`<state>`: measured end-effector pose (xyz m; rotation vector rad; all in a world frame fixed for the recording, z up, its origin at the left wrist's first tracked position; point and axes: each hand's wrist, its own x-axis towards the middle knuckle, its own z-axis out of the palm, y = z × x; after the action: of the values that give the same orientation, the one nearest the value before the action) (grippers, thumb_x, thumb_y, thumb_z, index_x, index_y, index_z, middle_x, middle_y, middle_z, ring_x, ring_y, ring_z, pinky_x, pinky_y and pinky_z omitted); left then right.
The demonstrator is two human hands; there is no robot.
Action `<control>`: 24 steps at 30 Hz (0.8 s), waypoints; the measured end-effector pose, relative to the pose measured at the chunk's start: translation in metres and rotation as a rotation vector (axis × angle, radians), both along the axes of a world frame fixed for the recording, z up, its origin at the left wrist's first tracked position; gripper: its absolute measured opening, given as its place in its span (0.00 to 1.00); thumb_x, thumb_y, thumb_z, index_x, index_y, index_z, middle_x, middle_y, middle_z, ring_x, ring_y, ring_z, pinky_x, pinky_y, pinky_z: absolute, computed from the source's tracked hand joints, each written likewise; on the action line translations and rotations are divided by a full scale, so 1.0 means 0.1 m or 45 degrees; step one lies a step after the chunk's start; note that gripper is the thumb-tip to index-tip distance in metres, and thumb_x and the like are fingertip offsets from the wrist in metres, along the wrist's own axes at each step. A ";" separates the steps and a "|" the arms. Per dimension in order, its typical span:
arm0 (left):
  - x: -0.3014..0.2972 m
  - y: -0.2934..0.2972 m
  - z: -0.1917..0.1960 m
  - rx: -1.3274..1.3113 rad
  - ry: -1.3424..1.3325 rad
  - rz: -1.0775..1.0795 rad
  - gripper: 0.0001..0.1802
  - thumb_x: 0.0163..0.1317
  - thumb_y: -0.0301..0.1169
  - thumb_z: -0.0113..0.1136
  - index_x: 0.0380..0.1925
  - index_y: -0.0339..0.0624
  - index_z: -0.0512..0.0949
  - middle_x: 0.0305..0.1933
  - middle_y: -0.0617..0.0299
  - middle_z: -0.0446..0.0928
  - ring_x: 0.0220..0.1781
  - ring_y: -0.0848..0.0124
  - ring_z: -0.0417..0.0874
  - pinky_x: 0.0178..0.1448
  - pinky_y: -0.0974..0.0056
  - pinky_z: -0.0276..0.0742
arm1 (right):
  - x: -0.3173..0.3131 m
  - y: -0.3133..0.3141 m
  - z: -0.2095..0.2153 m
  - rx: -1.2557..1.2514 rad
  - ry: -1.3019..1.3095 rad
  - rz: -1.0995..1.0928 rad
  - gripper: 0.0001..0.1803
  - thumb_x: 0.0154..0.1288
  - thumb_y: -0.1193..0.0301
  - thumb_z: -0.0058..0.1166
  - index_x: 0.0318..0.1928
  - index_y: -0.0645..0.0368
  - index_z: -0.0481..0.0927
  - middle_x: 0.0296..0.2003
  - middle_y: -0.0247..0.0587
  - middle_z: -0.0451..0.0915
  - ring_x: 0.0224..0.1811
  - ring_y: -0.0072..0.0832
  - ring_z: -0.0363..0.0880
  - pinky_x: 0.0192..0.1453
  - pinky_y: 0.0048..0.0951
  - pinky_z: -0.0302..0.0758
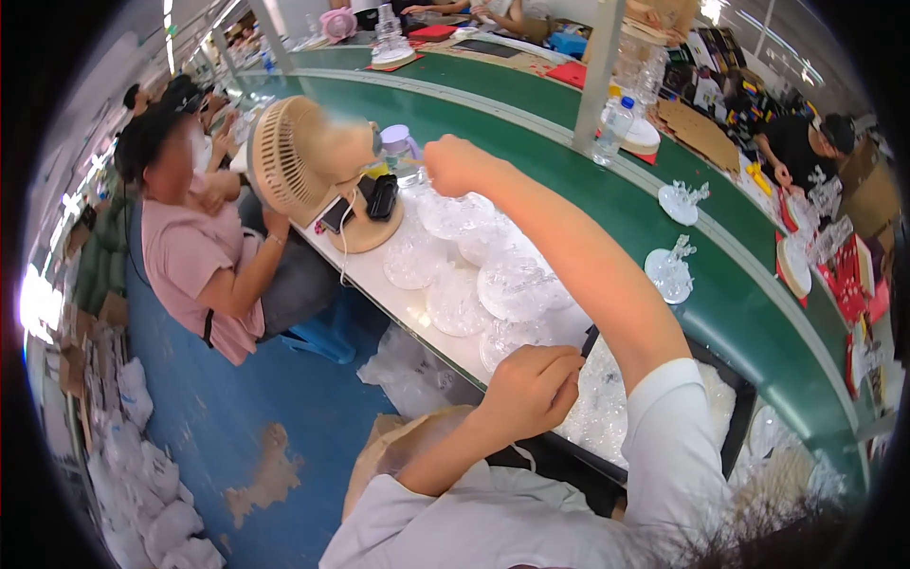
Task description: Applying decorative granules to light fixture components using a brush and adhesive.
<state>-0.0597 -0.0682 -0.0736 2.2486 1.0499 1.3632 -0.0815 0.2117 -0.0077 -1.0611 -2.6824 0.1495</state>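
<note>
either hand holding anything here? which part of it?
Cannot tell for sure. The right hand is closed, reached out above the clear plastic dishes; any content is hidden. The left hand is curled at the black tray edge, its grip hidden too.

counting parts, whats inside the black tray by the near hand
The black tray holds a heap of small clear plastic pieces. The left hand and the right forearm cover part of the heap, so its near end and the tray's bottom cannot be seen.
</note>
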 end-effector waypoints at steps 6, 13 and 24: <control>-0.01 0.09 -0.02 0.040 -0.002 -0.018 0.11 0.49 0.20 0.61 0.35 0.38 0.82 0.39 0.55 0.84 0.35 0.58 0.84 0.40 0.59 0.80 | -0.12 0.11 0.05 -0.166 -0.102 -0.095 0.14 0.47 0.80 0.59 0.38 0.66 0.85 0.37 0.57 0.84 0.42 0.48 0.85 0.43 0.42 0.83; 0.00 0.14 -0.11 -0.003 0.067 -0.034 0.12 0.50 0.19 0.60 0.37 0.38 0.82 0.39 0.53 0.83 0.38 0.55 0.84 0.43 0.57 0.79 | 0.07 0.06 -0.24 -0.185 0.006 -0.008 0.14 0.50 0.69 0.62 0.38 0.61 0.85 0.36 0.53 0.85 0.41 0.49 0.84 0.44 0.46 0.81; 0.32 0.10 -0.10 -0.067 0.244 -0.235 0.13 0.55 0.22 0.59 0.41 0.36 0.80 0.49 0.48 0.80 0.47 0.51 0.81 0.53 0.55 0.77 | 3.95 -0.40 -0.25 -0.262 -0.708 -0.803 0.30 0.46 0.71 0.65 0.56 0.49 0.81 0.46 0.48 0.83 0.50 0.46 0.81 0.55 0.45 0.78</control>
<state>-0.0281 -0.0582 -0.0832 2.4060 0.8976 1.0518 0.3137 0.1714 -0.0324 -2.2315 -2.6333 0.0060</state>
